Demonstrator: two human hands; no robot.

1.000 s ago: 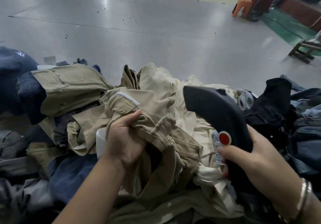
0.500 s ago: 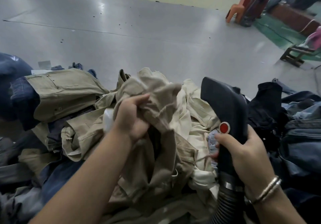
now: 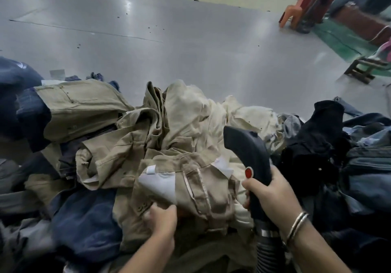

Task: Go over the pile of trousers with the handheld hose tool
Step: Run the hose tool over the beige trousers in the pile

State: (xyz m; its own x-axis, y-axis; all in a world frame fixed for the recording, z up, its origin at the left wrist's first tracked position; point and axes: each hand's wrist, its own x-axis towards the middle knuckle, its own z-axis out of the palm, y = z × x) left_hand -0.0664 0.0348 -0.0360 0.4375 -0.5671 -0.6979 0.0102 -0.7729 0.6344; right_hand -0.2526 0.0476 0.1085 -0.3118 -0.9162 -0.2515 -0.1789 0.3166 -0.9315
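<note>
Grey glossy floor (image 3: 169, 46) with black specks, green strip at the far right; orange plastic chair (image 3: 291, 13) and low wooden stool (image 3: 359, 71) at the far right edge. Pile of trousers (image 3: 131, 145) fills the near side of the floor: khaki and cream in the middle, blue denim at the left, dark and denim at the right. Left hand (image 3: 161, 216) low centre, fingers closed pinching the khaki trousers (image 3: 190, 188) at the waistband, white pocket lining turned out. Right hand (image 3: 268, 196) wrapped tight around the hose tool (image 3: 247, 152), thumb just below the red button (image 3: 249, 172), bangles on the wrist; ribbed hose (image 3: 266, 251) runs down off the near edge. Tool head points up-left over the cream fabric. Versus 0.5 s ago: the left hand has dropped nearer, the khaki pair now lies flatter, and the tool sits lower.
</note>
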